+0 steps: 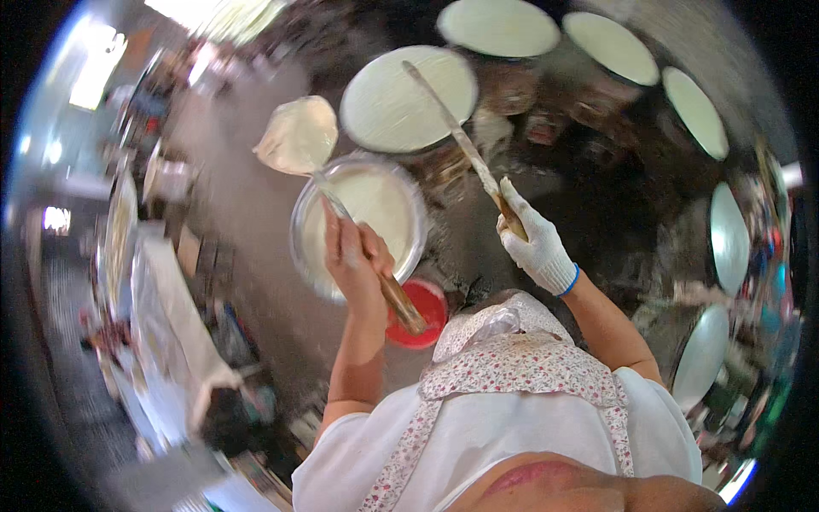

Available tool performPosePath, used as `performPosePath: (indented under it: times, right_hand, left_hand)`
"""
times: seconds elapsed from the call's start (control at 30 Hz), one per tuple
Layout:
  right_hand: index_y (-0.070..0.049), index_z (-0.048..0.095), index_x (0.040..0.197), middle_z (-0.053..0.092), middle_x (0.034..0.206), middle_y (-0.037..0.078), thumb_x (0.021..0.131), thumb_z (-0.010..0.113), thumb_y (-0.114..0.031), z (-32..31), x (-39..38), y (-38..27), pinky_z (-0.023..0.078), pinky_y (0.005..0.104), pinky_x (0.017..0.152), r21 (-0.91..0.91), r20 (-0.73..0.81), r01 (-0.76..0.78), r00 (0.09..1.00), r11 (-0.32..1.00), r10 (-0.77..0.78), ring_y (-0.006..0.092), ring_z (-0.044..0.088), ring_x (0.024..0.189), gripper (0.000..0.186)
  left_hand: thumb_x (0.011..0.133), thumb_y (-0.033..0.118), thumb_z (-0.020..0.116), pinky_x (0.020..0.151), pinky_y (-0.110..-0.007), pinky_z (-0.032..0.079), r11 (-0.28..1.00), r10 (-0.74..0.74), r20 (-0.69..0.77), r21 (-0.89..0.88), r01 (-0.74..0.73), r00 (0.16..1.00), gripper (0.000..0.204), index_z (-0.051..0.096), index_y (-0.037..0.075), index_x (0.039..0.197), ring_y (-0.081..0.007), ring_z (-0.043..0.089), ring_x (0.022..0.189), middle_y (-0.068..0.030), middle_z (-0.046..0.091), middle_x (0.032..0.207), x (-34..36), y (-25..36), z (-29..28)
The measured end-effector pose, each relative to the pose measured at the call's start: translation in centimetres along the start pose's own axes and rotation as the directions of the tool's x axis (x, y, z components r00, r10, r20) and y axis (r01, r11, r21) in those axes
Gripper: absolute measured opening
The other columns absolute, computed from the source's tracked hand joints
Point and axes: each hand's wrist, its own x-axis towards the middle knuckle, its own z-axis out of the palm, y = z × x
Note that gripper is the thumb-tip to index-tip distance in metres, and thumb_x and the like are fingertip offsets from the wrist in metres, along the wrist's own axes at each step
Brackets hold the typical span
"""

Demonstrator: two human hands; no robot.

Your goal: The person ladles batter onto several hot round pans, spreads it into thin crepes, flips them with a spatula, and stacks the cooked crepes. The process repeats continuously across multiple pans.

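My bare left hand is wrapped round the wooden handle of a ladle, whose broad bowl is coated with pale batter. The ladle's bowl is raised past the far left rim of a wide metal basin of creamy batter. In its white knitted glove with a blue cuff, my right hand grips a long, flat spatula. The spatula's far end crosses over a round griddle spread with a pale, smooth layer; whether it touches the layer, I cannot tell.
More round griddles with pale surfaces curve away to the far right, and further round plates stand along the right. A red bowl sits just this side of the basin. Cloth-covered things and clutter line the left.
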Motion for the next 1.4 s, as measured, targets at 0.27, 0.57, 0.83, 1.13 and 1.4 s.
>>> performPosePath:
  times: [0.27,0.57,0.83,1.13,1.4]
  right_hand:
    - [-0.017,0.030,0.169,0.067,0.124,0.007,0.098,0.045,-0.001,-14.3,-14.3,3.3,0.055,0.0215,0.059,0.513,-0.478,-0.331,0.656,0.792,0.584,0.0062,0.063,0.066,0.075]
    - [-0.026,0.043,0.164,0.065,0.087,0.000,0.100,0.055,-0.010,-17.1,-36.4,6.5,0.044,0.0209,0.046,0.744,-0.661,0.037,-0.108,0.667,0.743,0.0049,0.050,0.052,0.067]
    - [-0.011,0.048,0.160,0.047,0.075,-0.009,0.108,0.057,-0.020,-13.9,-42.6,8.4,0.032,0.0196,0.043,0.544,-0.423,0.338,-0.680,0.768,0.599,0.0010,0.036,0.052,0.054]
    - [-0.012,0.058,0.153,0.049,0.074,-0.009,0.108,0.058,-0.012,-15.2,-37.5,16.4,0.030,0.0209,0.042,0.522,-0.134,0.280,-0.906,0.806,0.401,0.0007,0.035,0.049,0.045]
    - [-0.004,0.056,0.151,0.073,0.132,0.012,0.105,0.061,-0.013,-19.4,-33.9,21.4,0.053,0.0286,0.092,0.706,-0.013,0.190,-0.960,0.682,0.281,0.0127,0.068,0.104,0.047]
  left_hand:
    - [0.117,0.024,0.032,0.041,-0.030,0.044,-0.104,-0.488,0.867,-0.169,0.980,0.098,0.040,0.040,0.009,0.080,-0.0116,0.043,0.047,-0.0007,0.041,0.069,7.1,-10.3,19.7]
    - [0.116,0.018,0.040,0.038,-0.020,0.036,-0.271,-0.519,0.614,0.542,0.796,-0.595,0.022,0.049,0.006,0.102,-0.0049,0.037,0.045,0.0028,0.039,0.066,-13.1,-21.1,45.6]
    - [0.115,0.018,0.045,0.042,-0.022,0.037,-0.242,-0.480,0.100,0.940,0.242,-0.872,0.014,0.048,0.009,0.126,-0.0049,0.037,0.053,0.0028,0.038,0.074,-38.7,-35.1,55.5]
    - [0.110,0.017,0.053,0.054,-0.039,0.049,0.899,-0.438,0.369,0.190,-0.395,-0.820,0.052,0.047,0.022,0.161,-0.0234,0.060,0.056,-0.0087,0.061,0.067,-51.1,-46.4,51.7]
    - [0.099,0.013,0.062,0.064,-0.052,0.051,0.794,0.051,0.275,-0.594,-0.129,-0.960,0.056,0.058,0.032,0.152,-0.0413,0.066,0.067,-0.0187,0.069,0.076,-50.4,-54.3,56.7]
